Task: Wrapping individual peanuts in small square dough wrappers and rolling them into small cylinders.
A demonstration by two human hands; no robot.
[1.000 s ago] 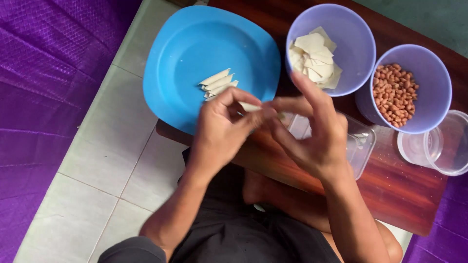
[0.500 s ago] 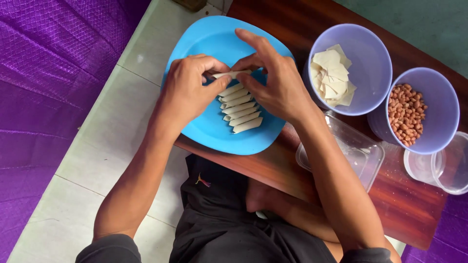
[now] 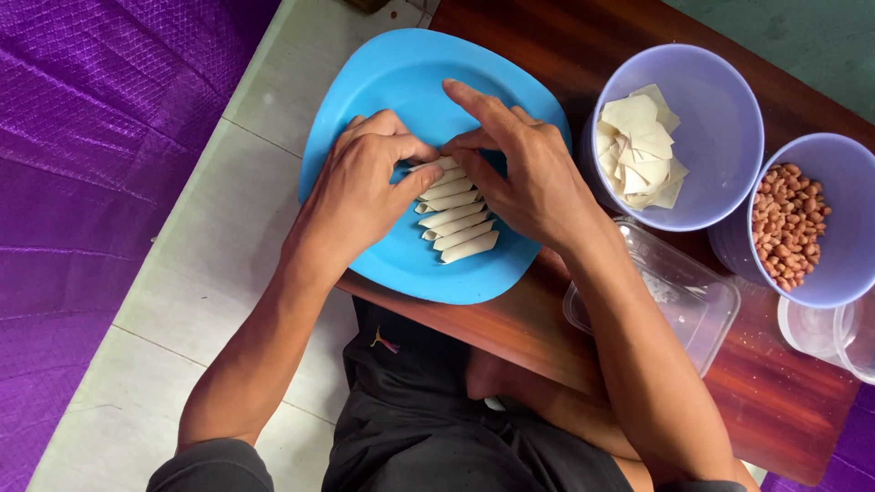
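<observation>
Head view: the left hand (image 3: 360,187) and right hand (image 3: 529,178) meet over the blue plate (image 3: 383,82), fingertips pinching a pale rolled dough stick (image 3: 444,165) between them. Just below the fingers lies a row of rolled sticks (image 3: 458,228). Right of the right hand stand a lilac bowl of dough squares (image 3: 706,128) and a bowl of peanuts (image 3: 843,219).

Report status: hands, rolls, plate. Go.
Left hand and right hand both pinching the top roll. Row of rolls on blue plate. Nothing in the way.
</observation>
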